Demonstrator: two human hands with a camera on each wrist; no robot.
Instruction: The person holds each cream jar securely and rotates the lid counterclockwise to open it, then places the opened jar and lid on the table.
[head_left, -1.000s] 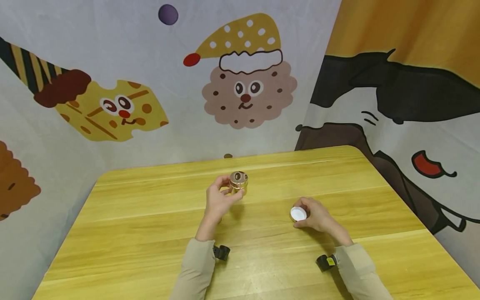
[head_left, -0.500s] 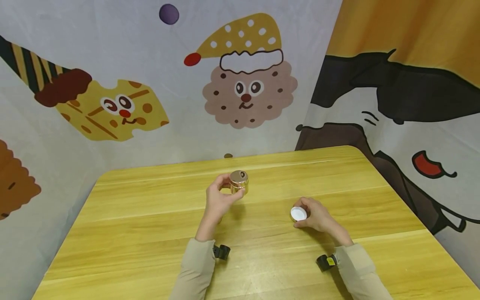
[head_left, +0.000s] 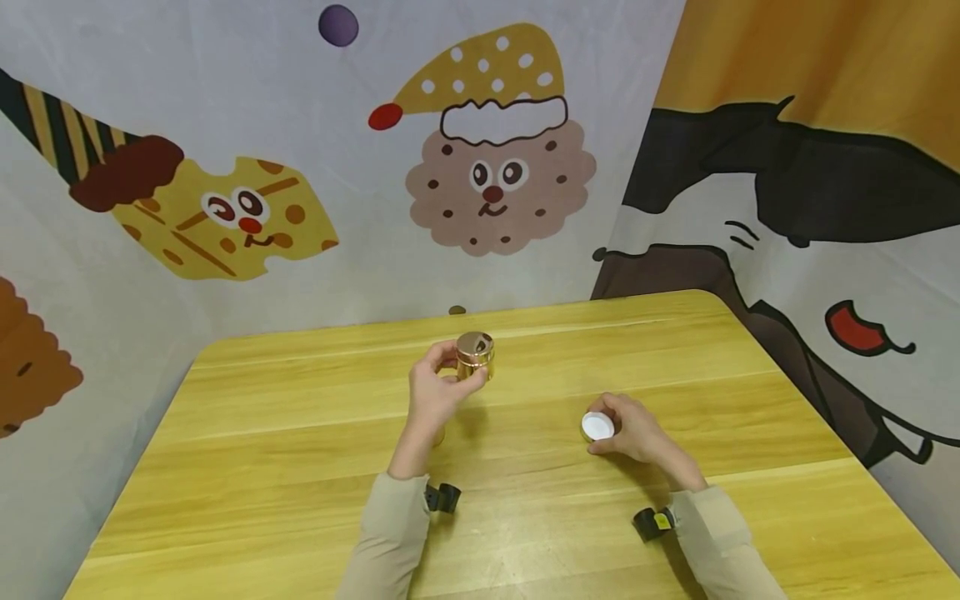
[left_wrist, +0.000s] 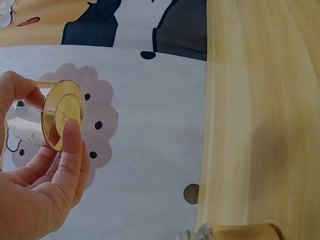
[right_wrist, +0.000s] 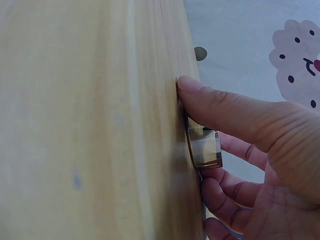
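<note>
My left hand (head_left: 438, 392) holds a small shiny gold jar (head_left: 476, 357) above the table, with fingers and thumb around its side. Its mirror-like top faces up in the head view. In the left wrist view, a stamped mark shows on the jar's gold underside (left_wrist: 68, 111), with a fingertip against it. My right hand (head_left: 633, 429) pinches a round cap (head_left: 597, 427), white inside and shiny outside, its white inner face upward. In the right wrist view the cap's mirrored side (right_wrist: 206, 149) sits close by the tabletop, between thumb and fingers.
A gold container with a clear neck (left_wrist: 240, 232) stands on the table, mostly hidden behind my left wrist in the head view. The wooden table (head_left: 300, 467) meets a cartoon-printed cloth (head_left: 345, 275) at its back edge.
My left hand has lifted the gold jar slightly and drawn it a little to the left, and the reflection on its top has shifted. My right hand and the cap stay in place.
</note>
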